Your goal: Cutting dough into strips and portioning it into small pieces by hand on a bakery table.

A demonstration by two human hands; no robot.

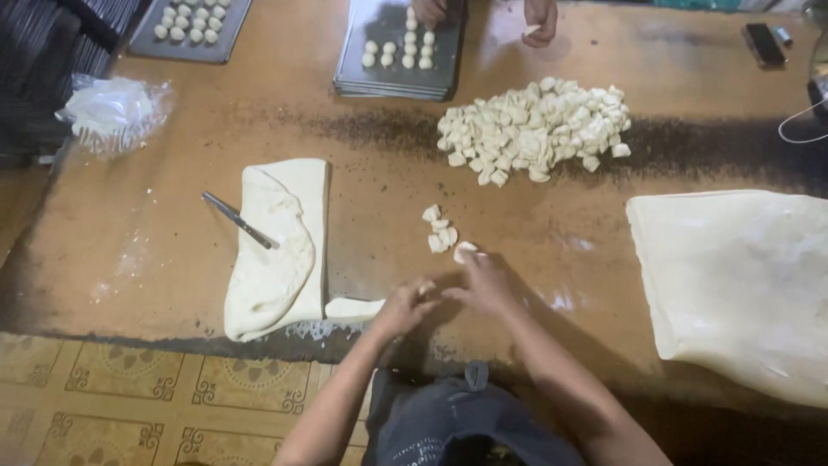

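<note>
My left hand (pixel 404 306) and my right hand (pixel 485 285) meet near the front edge of the brown table (pixel 172 224), fingers closed together on a small bit of pale dough I can barely see. A small dough piece (pixel 464 250) lies at my right fingertips. Just beyond sit a few cut dough pieces (pixel 438 229). A thin strip of dough (pixel 354 309) lies left of my left hand, touching a folded dough sheet (pixel 280 246).
A knife (pixel 240 221) rests on the folded sheet. A big heap of cut dough pieces (pixel 535 129) lies farther back. A large flat dough sheet (pixel 742 285) covers the right. Trays of dough balls (pixel 398 47) (pixel 188 24) sit at the back, where another person's hands (pixel 539 22) work. A plastic bag (pixel 112 112) lies left.
</note>
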